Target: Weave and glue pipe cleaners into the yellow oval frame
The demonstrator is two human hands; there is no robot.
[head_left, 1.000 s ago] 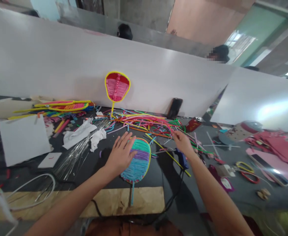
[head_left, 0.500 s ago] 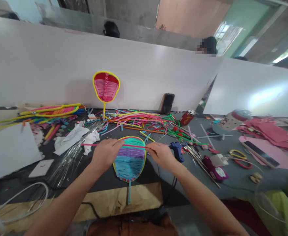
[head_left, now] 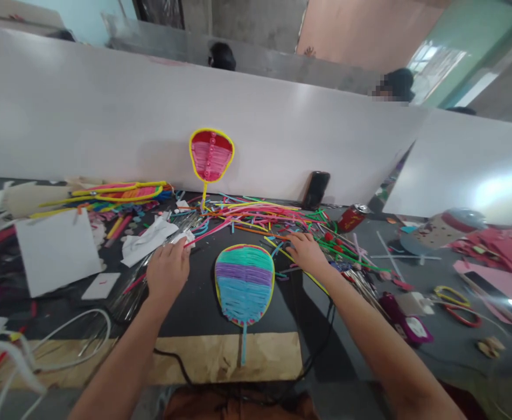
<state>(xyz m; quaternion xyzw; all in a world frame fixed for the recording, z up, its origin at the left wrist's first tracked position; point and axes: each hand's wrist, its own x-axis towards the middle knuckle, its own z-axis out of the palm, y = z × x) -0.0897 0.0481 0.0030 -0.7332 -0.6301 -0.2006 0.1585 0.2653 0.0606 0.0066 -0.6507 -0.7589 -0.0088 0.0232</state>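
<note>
My left hand (head_left: 168, 269) is closed around a long pink pipe cleaner (head_left: 212, 233), which sticks out on both sides of the fist. At the near edge of the pipe cleaner pile (head_left: 256, 216), my right hand (head_left: 307, 254) has its fingers bent but apart. Those fingertips touch or hover over the end of an orange pipe cleaner (head_left: 260, 232); a firm grip does not show. Between my hands lies a fan (head_left: 244, 286) with green, purple and blue bands, a yellow rim and a blue handle. A blue glue gun (head_left: 340, 266) is mostly hidden behind my right wrist.
A pink fan (head_left: 212, 156) with a yellow rim leans on the white partition (head_left: 107, 116). A phone (head_left: 316, 188) and red can (head_left: 353, 217) stand behind the pile. White papers (head_left: 59, 251) and wires lie left; scissors (head_left: 457, 306) lie right. A black cord (head_left: 172, 356) crosses the front.
The pink pipe cleaner was stretched across the fan between both hands. My right hand has let go and moved to the pile; my left has drawn back left with it. The view has shifted left.
</note>
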